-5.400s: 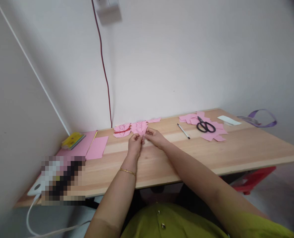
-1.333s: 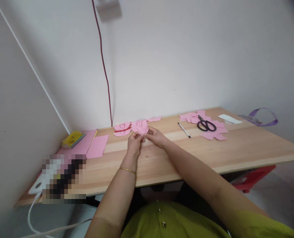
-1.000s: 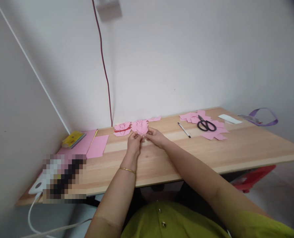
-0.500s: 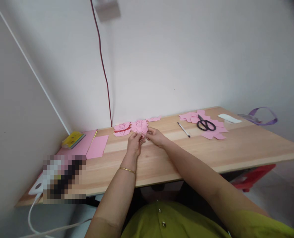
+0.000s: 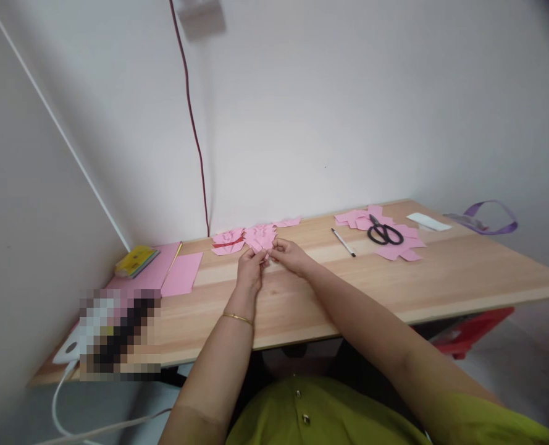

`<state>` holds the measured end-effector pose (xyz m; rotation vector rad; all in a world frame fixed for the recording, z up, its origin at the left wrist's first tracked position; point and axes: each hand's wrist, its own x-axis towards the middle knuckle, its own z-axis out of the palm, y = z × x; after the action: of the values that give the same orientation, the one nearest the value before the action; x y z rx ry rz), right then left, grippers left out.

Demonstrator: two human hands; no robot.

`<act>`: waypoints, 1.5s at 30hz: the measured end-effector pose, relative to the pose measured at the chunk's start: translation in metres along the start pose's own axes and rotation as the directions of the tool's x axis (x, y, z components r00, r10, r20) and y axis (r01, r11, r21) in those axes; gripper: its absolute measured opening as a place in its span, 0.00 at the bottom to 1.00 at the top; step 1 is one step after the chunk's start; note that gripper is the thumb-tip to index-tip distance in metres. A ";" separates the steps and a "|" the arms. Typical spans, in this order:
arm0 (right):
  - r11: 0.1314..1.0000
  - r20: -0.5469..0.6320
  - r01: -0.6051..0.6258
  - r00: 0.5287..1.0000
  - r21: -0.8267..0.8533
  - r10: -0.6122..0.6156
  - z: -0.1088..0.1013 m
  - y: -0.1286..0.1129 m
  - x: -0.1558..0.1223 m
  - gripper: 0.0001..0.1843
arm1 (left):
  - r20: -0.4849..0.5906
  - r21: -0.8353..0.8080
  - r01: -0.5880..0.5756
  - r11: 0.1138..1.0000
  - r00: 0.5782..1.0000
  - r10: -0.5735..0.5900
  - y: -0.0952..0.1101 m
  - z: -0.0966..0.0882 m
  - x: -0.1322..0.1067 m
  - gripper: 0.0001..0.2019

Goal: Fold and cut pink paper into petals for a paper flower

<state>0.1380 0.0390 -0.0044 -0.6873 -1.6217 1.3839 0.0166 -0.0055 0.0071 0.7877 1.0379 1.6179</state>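
Observation:
A pink paper cutout with jagged edges is between my two hands, near the back of the table. My left hand pinches its lower left edge, and a gold bangle circles that wrist. My right hand pinches the lower right edge with curled fingers close to the left fingertips. The fingers cover the cutout's bottom part. Just left lies another pink cutout with a red strip across it. Behind them, against the wall, is a flat pink piece.
On the right, black-handled scissors rest on pink paper scraps, with a pen nearby. A white strip and a purple band are farther right. Pink sheets, a pencil and a yellow pack lie left.
My right fingers have shifted slightly at the cutout's lower edge, closer to the left fingertips. Everything else stays in place.

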 end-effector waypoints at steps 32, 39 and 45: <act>0.991 -0.084 0.080 0.994 0.106 -0.071 0.005 -0.005 -0.002 0.09 | -0.004 0.189 -0.196 0.962 0.980 0.200 -0.011 -0.007 0.007 0.09; 0.993 -0.066 0.051 0.997 0.111 -0.044 0.005 -0.007 -0.003 0.06 | -0.025 0.079 -0.119 0.990 0.992 0.121 -0.014 -0.007 0.010 0.08; 0.997 -0.052 0.040 0.998 0.066 -0.037 0.001 -0.004 -0.002 0.08 | -0.054 -0.059 -0.019 0.998 0.998 0.016 -0.004 -0.002 0.005 0.07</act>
<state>0.1382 0.0359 -0.0010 -0.6437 -1.5338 1.3762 0.0148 -0.0005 0.0021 0.7192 1.0186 1.6854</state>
